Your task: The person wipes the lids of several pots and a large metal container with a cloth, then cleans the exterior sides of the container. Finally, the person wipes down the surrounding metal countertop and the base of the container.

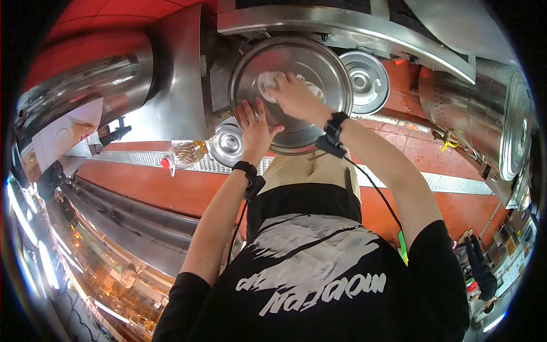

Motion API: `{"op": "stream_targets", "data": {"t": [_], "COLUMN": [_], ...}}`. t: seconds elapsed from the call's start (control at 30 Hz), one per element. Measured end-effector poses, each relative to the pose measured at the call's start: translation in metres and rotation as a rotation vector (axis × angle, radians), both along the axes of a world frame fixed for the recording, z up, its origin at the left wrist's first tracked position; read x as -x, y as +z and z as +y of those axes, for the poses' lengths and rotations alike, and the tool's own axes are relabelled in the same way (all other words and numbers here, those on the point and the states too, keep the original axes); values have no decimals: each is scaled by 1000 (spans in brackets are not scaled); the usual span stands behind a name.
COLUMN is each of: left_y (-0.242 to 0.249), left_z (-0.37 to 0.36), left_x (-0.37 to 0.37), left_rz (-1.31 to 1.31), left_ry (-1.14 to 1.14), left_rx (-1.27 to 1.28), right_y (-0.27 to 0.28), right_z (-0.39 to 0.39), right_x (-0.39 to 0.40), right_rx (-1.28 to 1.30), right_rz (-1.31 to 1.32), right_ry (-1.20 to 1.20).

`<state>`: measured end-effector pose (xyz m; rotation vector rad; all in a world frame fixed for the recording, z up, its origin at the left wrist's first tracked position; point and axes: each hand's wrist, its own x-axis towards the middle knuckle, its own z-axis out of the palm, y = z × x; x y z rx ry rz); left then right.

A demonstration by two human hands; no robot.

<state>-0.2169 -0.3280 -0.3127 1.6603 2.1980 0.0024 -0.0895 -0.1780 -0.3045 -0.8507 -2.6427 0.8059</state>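
Observation:
A large round metal lid (250,62) lies in front of me, shiny and rimmed. My right hand (290,97) presses a crumpled white cloth (313,90) against its surface, left of the middle, with the fingers bent over the cloth. On the near left part of the same lid rests my left hand (256,126), its fingers spread and nothing in it. Both wrists wear black straps with a small device and a cable.
Smaller metal lids stand to the right (376,85) and lower left (226,143). A plastic bottle with yellow liquid (189,153) and red cap is at left. Steel cylinders flank me: one left (85,80), one right (473,114). Another person (483,271) is far right.

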Motion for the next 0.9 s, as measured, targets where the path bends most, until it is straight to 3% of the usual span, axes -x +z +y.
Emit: {"op": "stream_targets", "data": {"t": [0.1,0.17,0.27,0.33,0.4,0.47,0.5,0.53,0.6,0.7,0.73,0.83,0.9], "left_y": [3,9,-6,-6,-4,-3,-3,-4,-9,-16,-11,-11,-21], "left_z": [4,10,7,7,7,4,5,6,8,5,7,6,6], "left_x": [-2,-6,-2,-3,-2,-2,0,1,0,5,5,5,13], "left_rz": [63,30,110,134,126,108,92,97,212,177,164,178,216], "left_ry": [-32,17,-49,-82,-78,-70,-63,-79,-120,-140,-137,-138,-169], "left_rx": [49,118,105,110,154,151,144,143,169,160,180,188,183], "right_y": [2,0,-4,-8,-44,-8,8,22,41,30,3,-2,7], "right_z": [-31,-45,-48,-30,13,28,30,24,7,-28,-39,-102,-139], "right_x": [-31,-65,-109,-134,-173,-198,-207,-209,-199,-138,-112,-55,-53], "right_rx": [-154,-289,-195,-81,-75,-132,-136,-130,-25,4,-15,-247,-269], "right_rz": [50,-103,-96,-147,-444,-510,-421,-420,-342,-193,-163,-373,-382], "right_ry": [56,251,219,-15,-359,-999,-1254,-1270,-818,-573,-510,-440,-391]}}
